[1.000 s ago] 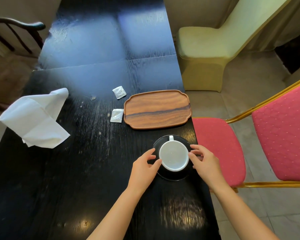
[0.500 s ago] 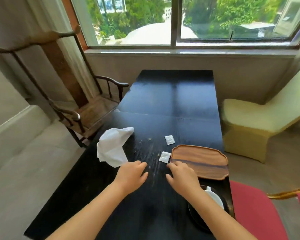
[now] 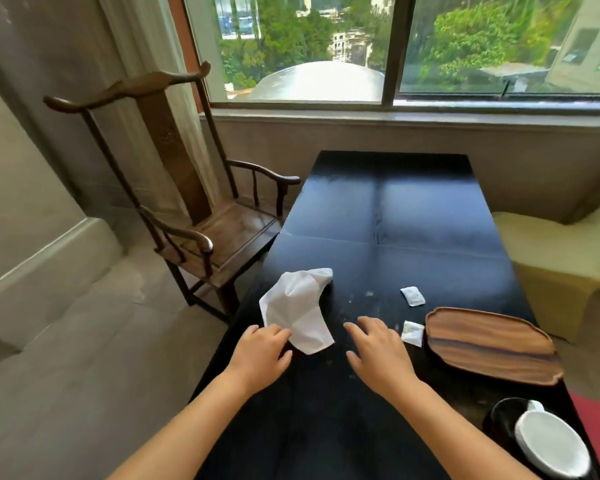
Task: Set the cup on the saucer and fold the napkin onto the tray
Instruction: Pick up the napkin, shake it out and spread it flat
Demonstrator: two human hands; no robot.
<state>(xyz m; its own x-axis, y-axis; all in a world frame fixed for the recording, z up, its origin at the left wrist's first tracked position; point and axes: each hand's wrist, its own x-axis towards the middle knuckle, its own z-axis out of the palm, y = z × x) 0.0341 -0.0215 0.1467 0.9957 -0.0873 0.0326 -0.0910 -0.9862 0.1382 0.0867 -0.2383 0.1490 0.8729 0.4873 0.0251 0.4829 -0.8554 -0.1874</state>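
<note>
Both hands had advanced from the mid-bench position of half a second before toward the crumpled white napkin (image 3: 300, 308), which lay at the left edge of the black bench (image 3: 388, 216), left of frame centre. Left hand (image 3: 258, 355): fingers loosely curled, their tips touching the napkin's near corner, nothing pinched. Right hand (image 3: 378, 351): fingers spread, palm down, just right of the napkin and apart from it. White cup (image 3: 551, 445) sat on the dark saucer (image 3: 499, 419) at lower right of the frame, handle pointing away. Wooden tray (image 3: 489, 344) lay bare, right of centre, beyond the saucer. Two small white packets (image 3: 413, 296) (image 3: 413, 333) lay between napkin and tray, the nearer just beside the tray's rim. Wooden armchair (image 3: 201, 237) stood at centre left.
</note>
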